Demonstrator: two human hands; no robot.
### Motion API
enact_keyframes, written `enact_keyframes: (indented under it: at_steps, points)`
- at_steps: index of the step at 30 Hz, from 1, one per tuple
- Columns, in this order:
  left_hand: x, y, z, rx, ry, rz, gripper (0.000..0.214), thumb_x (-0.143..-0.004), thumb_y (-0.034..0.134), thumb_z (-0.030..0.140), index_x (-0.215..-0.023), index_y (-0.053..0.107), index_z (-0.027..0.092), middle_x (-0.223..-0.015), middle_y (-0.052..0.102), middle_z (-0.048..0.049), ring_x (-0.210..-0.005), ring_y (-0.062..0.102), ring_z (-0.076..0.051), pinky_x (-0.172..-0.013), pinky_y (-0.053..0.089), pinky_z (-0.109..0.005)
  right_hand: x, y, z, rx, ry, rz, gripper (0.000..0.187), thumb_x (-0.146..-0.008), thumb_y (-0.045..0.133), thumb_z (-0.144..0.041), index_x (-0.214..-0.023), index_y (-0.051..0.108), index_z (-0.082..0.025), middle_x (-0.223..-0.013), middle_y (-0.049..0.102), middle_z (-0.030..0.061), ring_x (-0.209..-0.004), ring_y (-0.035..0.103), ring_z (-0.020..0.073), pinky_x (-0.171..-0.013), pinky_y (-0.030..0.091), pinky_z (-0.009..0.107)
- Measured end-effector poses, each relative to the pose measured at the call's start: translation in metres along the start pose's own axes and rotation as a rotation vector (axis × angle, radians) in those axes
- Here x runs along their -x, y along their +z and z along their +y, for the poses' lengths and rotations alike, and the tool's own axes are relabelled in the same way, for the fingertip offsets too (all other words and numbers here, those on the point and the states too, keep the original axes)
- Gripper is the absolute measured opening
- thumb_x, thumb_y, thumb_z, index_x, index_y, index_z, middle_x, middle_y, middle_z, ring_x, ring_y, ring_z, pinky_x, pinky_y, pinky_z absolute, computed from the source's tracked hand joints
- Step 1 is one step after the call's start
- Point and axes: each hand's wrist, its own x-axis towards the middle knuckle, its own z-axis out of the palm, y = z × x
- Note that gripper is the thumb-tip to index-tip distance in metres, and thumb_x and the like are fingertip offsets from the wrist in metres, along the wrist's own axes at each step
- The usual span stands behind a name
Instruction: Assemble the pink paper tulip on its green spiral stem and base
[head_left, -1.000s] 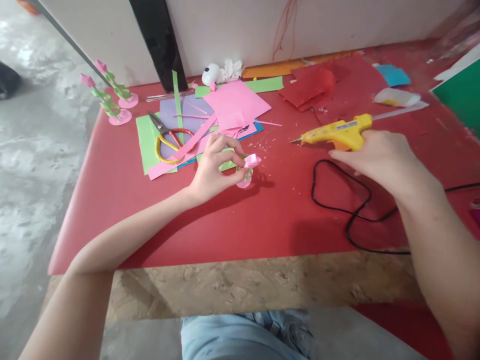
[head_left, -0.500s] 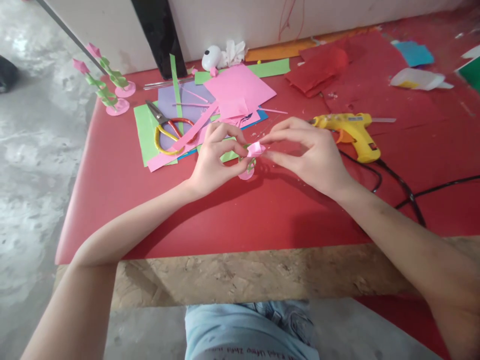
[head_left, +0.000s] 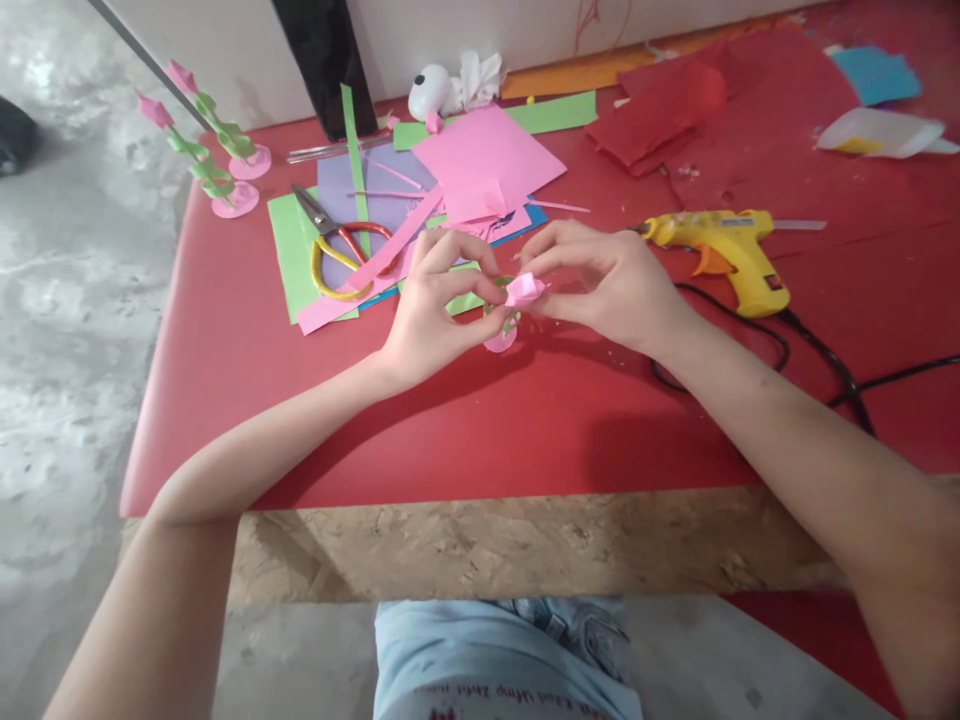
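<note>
A small pink paper flower (head_left: 520, 290) on a green stem with a round pink base (head_left: 501, 340) stands upright on the red table (head_left: 465, 430). My left hand (head_left: 431, 305) pinches its stem from the left, fingers closed round it. My right hand (head_left: 600, 280) pinches the pink bud from the right with thumb and forefinger. A yellow glue gun (head_left: 724, 250) lies on the table just right of my right hand, its black cord (head_left: 817, 360) trailing off to the right.
Behind my hands lies a pile of pink, purple, green and blue paper (head_left: 450, 190) with red-and-yellow scissors (head_left: 341, 245) on it. Two finished paper flowers (head_left: 214, 160) stand at the far left corner. Red paper (head_left: 660, 115) and a white bottle (head_left: 877, 132) lie at the back right.
My right hand put the glue gun down on the table and came left to the pink bud, which it now pinches. My left hand stayed on the flower's stem.
</note>
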Motion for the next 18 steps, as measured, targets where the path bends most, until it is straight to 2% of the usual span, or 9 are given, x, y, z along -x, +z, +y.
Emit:
enact_keyframes:
  at_steps: [6,12,18]
  points:
    - [-0.001,-0.007,-0.002,-0.003,0.018,-0.040,0.013,-0.083,0.067,0.033,-0.073,0.062,0.027,-0.092,0.065,-0.0010,-0.095,0.058,-0.022,-0.090,0.045,-0.048,-0.009,-0.004,0.009,-0.030,0.048,-0.104,0.009,-0.075,0.072,-0.031,-0.078,0.068,-0.025,-0.092,0.061,-0.0009,-0.090,0.055,0.0107,-0.090,0.046,0.029]
    - [-0.006,-0.011,-0.005,0.008,-0.004,0.019,0.010,-0.084,0.067,0.038,-0.082,0.064,0.029,-0.092,0.062,-0.0005,-0.093,0.058,-0.019,-0.088,0.048,-0.044,-0.020,-0.009,0.011,-0.092,0.155,-0.150,0.014,-0.069,0.077,-0.031,-0.072,0.067,-0.021,-0.089,0.060,-0.0054,-0.090,0.054,0.0066,-0.086,0.044,0.025]
    - [-0.005,-0.007,-0.009,0.038,-0.001,-0.028,0.016,-0.088,0.061,0.044,-0.084,0.063,0.028,-0.092,0.061,0.0004,-0.095,0.059,-0.017,-0.087,0.051,-0.046,-0.021,-0.012,0.008,-0.069,0.136,-0.184,0.013,-0.071,0.076,-0.031,-0.076,0.069,-0.020,-0.089,0.061,-0.0071,-0.089,0.054,0.0046,-0.086,0.044,0.023]
